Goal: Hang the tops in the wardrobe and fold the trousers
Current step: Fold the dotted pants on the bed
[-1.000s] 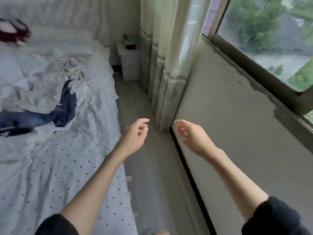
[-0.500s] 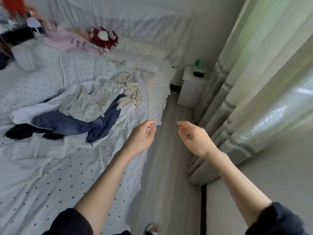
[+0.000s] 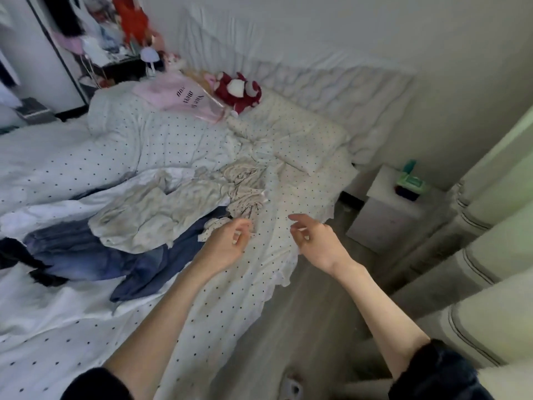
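Note:
A heap of clothes lies on the dotted white bed [image 3: 225,307]. In it I see a cream crumpled top [image 3: 150,217], a patterned beige garment [image 3: 245,183], blue jeans [image 3: 80,255], a navy piece [image 3: 161,269] and a black item [image 3: 17,255] at the left edge. My left hand [image 3: 227,243] hovers just right of the navy piece, fingers loosely curled, holding nothing. My right hand [image 3: 314,241] hangs over the bed's right edge, relaxed and empty.
A white bedside cabinet [image 3: 386,209] with a green box stands right of the bed. Curtains [image 3: 490,255] hang at the right. A red plush toy [image 3: 236,90] and a pink bag [image 3: 184,96] lie by the pillow. Grey floor runs between bed and curtains.
The view has swung left from the window and wall onto the bed. Both empty hands now reach over the bed beside the clothes heap.

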### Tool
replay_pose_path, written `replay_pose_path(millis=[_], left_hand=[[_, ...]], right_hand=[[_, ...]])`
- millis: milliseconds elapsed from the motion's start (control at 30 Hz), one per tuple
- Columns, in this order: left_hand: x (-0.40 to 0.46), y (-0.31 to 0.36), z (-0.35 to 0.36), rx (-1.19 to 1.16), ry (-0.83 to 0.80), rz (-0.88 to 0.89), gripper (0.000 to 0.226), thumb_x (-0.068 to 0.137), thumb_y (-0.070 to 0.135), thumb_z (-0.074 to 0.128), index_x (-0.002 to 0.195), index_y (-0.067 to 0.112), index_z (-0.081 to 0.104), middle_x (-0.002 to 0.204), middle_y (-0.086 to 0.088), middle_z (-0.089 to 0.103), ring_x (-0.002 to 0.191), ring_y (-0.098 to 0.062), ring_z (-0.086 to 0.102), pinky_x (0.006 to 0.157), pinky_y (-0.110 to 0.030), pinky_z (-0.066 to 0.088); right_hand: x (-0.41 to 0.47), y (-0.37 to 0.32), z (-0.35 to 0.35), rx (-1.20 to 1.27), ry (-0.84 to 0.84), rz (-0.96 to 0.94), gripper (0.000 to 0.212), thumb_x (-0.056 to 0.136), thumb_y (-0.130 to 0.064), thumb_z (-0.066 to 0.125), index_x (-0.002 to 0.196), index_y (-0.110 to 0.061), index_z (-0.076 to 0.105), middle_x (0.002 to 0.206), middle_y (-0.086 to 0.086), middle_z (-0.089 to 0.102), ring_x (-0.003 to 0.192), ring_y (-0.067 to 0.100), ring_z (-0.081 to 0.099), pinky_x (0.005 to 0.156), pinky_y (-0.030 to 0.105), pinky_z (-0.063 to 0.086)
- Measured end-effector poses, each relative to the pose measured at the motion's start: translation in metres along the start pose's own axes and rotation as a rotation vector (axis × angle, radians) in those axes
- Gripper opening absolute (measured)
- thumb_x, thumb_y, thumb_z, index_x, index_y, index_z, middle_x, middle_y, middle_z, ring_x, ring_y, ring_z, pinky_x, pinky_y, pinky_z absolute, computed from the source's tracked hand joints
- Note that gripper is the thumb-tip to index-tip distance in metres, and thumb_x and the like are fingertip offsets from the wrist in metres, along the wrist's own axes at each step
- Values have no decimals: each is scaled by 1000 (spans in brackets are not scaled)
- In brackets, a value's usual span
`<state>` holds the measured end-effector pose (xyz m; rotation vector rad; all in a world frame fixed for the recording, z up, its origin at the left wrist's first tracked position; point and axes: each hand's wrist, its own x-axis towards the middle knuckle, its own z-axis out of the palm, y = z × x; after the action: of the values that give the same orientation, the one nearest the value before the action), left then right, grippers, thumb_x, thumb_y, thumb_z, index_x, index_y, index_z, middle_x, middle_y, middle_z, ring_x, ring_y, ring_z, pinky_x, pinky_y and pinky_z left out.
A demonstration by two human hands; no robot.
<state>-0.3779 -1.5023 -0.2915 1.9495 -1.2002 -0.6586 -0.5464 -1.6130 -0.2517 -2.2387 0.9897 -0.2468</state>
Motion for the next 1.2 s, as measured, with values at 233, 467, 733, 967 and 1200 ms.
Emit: replay_pose_path(millis=[233, 467, 733, 967, 1200], left_hand=[[139, 18, 26, 92, 30, -146, 32, 99, 23, 42, 129, 18, 51, 119, -3, 61, 107, -16, 58, 84, -24, 43], [262, -16, 32, 104, 100, -318, 30, 99, 21, 41, 127, 18, 52, 124, -2, 59, 104, -17, 57, 77, -17, 38], [428, -123, 49, 137, 212, -533, 28, 95, 13, 47, 119, 12, 62, 121, -9, 63, 106, -24, 61, 93, -34, 46], [551, -210, 54, 298, 241, -507, 32, 96, 10, 45, 125, 14, 57, 132, -11, 54, 119, -24, 52, 99, -30, 40], [654, -258, 73, 508, 249, -467, 37, 99, 22, 39, 134, 17, 49, 131, -7, 54, 120, -25, 48, 100, -39, 35]], right_hand=[[157, 70, -63, -23, -137, -43, 35, 99, -18, 44, 134, -19, 48, 118, 2, 63, 106, 18, 60, 89, 28, 46], [316, 107, -75, -3, -248, -76, 34, 100, -24, 40, 134, -22, 47, 126, 1, 59, 108, 13, 56, 81, 21, 43], [512, 152, -6, -100, -399, -120, 33, 100, -21, 39, 131, -16, 51, 123, 5, 62, 109, 18, 60, 87, 24, 45], [651, 199, 84, -202, -491, -183, 31, 99, -15, 40, 125, -8, 56, 119, 9, 63, 112, 24, 58, 94, 36, 45], [748, 233, 165, -560, -374, -225, 36, 97, -34, 41, 126, -16, 54, 119, 5, 57, 114, 25, 48, 92, 40, 34]])
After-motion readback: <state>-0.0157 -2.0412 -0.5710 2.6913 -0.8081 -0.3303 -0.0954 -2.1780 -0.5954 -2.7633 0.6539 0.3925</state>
